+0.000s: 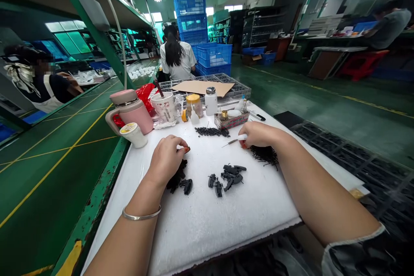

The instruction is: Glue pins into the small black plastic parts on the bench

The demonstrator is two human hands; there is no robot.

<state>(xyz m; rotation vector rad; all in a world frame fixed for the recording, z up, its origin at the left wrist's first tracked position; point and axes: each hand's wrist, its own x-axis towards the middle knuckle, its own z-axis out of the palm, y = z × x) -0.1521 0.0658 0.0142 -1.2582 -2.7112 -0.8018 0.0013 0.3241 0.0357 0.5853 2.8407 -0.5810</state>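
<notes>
My left hand (168, 157) is closed in a pinch above a pile of black parts (177, 177) on the left of the white work surface (207, 228). What its fingertips hold, if anything, is too small to make out. My right hand (258, 134) is closed around a thin pointed tool (233, 141) with a white end, its metal tip aimed left. Under that hand lies a heap of thin black strips (267, 155). Between my hands sits a loose group of small black curved plastic parts (231, 176). Tiny black pieces (211, 131) are spread farther back.
Along the back stand a pink mug (137, 114), a white tub (133, 136), a paper cup (164, 108), a yellow-lidded jar (194, 104), a white bottle (211, 102) and a small box (231, 120). Black trays (352, 155) lie at right. Several people sit farther off.
</notes>
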